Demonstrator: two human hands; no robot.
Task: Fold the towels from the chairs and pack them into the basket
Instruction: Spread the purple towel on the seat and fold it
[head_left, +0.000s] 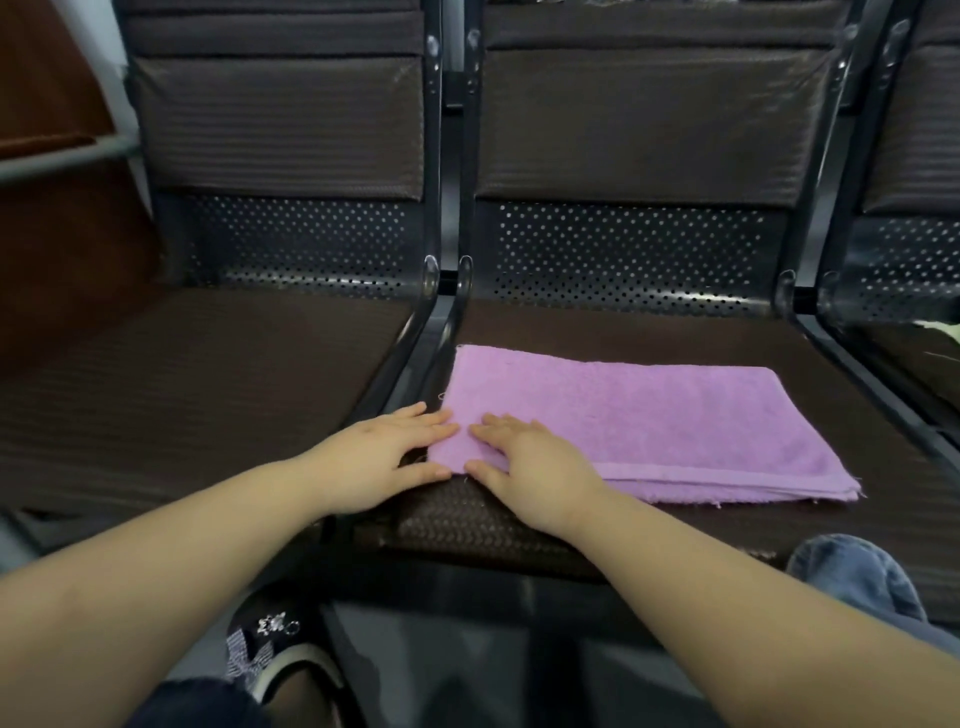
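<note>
One purple towel (639, 421) lies folded on the seat of the middle chair (649, 332), in several layers whose edges show along its near side. It lies flat, with its long side across the seat, and its left end comes close to the left edge of that seat.

Both hands are at the left near corner of the towel. The left hand (384, 457) lies just left of the towel, palm down, with its fingers (431, 423) straight and a little spread; the fingertips touch the left edge of the towel and the thumb lies along the near corner. It grips nothing. The right hand (530, 462) rests flat on top of the towel, near the same corner, with straight fingers (493, 423) pointing to the left hand; it presses on the cloth and does not pinch it. The tips of both hands are almost touching.

Left of the towel stands another chair (208, 374) of the same dark kind, with a perforated metal back. Right of the towel is the edge of a third chair (909, 332). Below the towel, near the floor, a dark shoe (270, 654) and a knee in blue jeans (852, 577) are seen.
</note>
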